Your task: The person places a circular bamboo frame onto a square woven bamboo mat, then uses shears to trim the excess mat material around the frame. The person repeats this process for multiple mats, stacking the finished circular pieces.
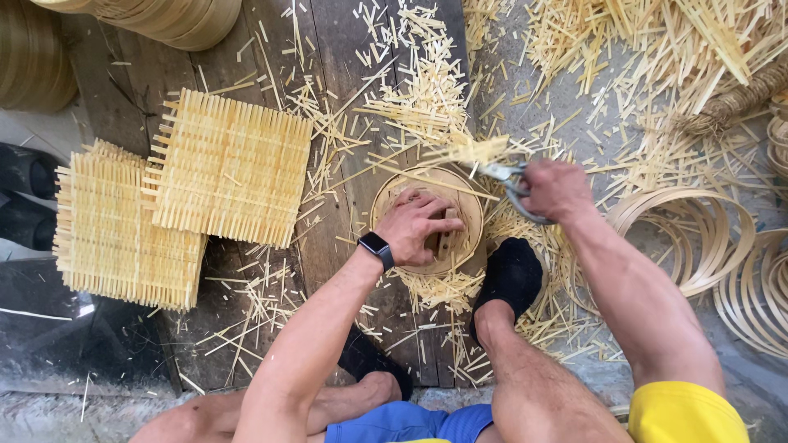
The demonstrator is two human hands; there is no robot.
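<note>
My left hand (420, 226), with a dark watch on its wrist, presses down inside a small round bamboo basket (468, 209) on the wooden boards. My right hand (558, 190) grips metal scissors (502, 174) whose blades sit at the basket's upper right rim. A blurred tuft of bamboo strips (476, 150) sticks out at the blades. My foot in a black sock (510, 275) rests against the basket's right side.
Two square woven bamboo mats (230, 164) (115, 230) lie overlapping at left. Cut bamboo slivers (427, 90) litter the boards and floor. Bamboo hoops (698, 226) lie at right, stacked round rims (164, 20) at top left, dark sandals (20, 176) at far left.
</note>
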